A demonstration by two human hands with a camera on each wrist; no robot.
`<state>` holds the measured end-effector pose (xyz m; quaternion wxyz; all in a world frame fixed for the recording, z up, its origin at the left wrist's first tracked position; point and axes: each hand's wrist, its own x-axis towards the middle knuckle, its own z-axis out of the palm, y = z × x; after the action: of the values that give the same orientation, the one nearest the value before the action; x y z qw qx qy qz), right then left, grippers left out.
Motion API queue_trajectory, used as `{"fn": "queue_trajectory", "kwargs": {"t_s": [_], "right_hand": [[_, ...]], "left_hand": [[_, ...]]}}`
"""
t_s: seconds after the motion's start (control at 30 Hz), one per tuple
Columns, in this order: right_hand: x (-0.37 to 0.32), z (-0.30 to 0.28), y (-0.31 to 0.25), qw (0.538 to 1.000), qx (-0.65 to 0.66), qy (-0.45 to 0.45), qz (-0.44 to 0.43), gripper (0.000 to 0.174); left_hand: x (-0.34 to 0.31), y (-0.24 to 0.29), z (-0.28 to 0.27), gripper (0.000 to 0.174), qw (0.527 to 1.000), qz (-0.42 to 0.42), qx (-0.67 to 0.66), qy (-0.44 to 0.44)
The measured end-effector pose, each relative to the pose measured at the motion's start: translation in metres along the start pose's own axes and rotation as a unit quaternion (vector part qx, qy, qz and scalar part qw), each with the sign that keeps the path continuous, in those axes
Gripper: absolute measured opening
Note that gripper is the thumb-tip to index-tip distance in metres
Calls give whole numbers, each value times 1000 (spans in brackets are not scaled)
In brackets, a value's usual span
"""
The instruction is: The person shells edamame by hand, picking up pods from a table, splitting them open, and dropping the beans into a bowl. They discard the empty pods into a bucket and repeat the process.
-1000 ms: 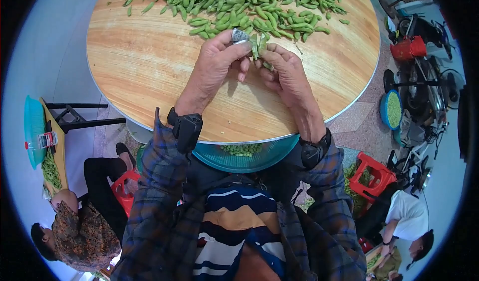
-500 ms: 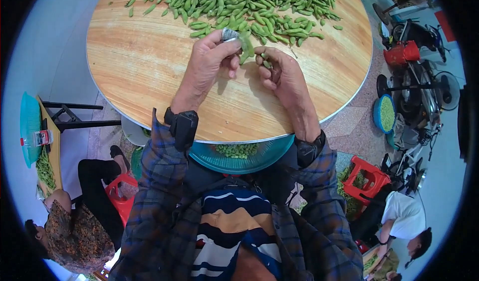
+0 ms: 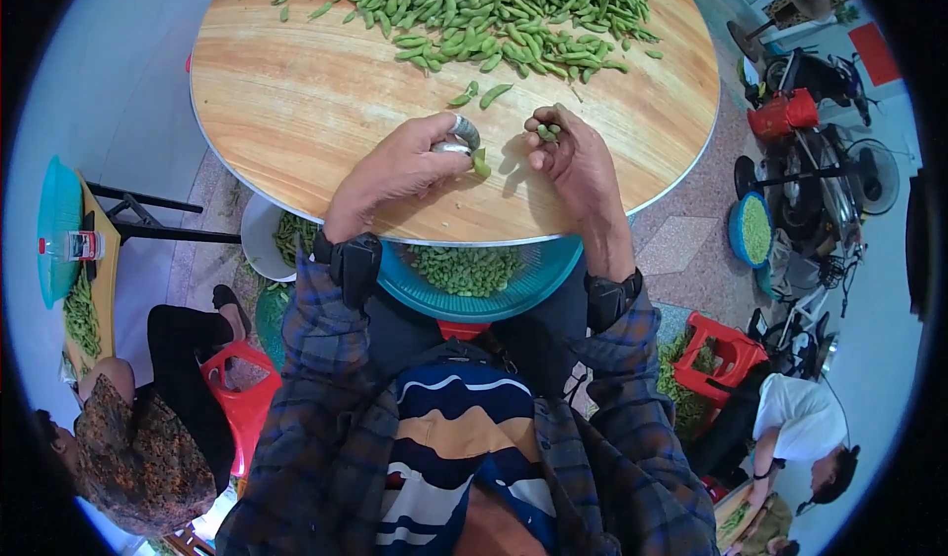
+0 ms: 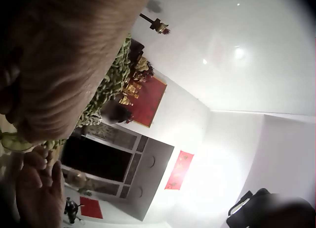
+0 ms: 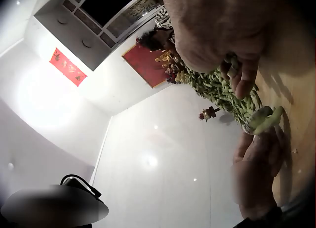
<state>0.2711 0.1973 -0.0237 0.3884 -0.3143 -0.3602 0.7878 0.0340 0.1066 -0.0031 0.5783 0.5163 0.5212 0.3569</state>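
My left hand [image 3: 403, 169] is above the near part of the round wooden table [image 3: 286, 102], pinching a green bean pod [image 3: 481, 164] between thumb and fingers. Grey wrapping covers one of its fingertips. To its right, my right hand [image 3: 581, 161] is turned partly palm up, with curled fingers gripping small green beans [image 3: 548, 132]. In the right wrist view the held pod [image 5: 266, 120] sticks out beyond the left fingertips. Just ahead of the hands, a few loose pods [image 3: 496, 95] lie on the wood. Behind them spreads a big heap of pods [image 3: 474, 8].
Below the table edge, a teal basin [image 3: 464, 304] holds shelled beans. A white bucket [image 3: 262, 245] with pods stands at left. Seated people [image 3: 148, 457] are at both sides, near red stools [image 3: 716, 358]. A blue bowl of beans [image 3: 755, 228] sits on the floor at right.
My hands have drawn apart, the left coming back toward the table's near edge. Loose pods now lie where the left hand was. The head view has shifted, showing more of the basin.
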Motion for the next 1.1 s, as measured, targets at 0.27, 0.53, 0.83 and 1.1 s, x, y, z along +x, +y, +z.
{"fn": "queue_trajectory", "kwargs": {"t_s": [0.27,0.53,0.83,1.1], "right_hand": [[-33,11,17,1000,-17,-1,-14,33],[-65,67,47,999,-23,24,-3,35],[-91,148,111,985,-24,-130,110,39],[-106,122,122,979,-125,-117,111,43]], "left_hand": [[-22,-45,5,24,970,171,76,158],[-87,-46,34,17,864,180,26,470],[-211,-123,82,15,841,176,17,511],[-248,-193,72,9,842,21,-82,532]]}}
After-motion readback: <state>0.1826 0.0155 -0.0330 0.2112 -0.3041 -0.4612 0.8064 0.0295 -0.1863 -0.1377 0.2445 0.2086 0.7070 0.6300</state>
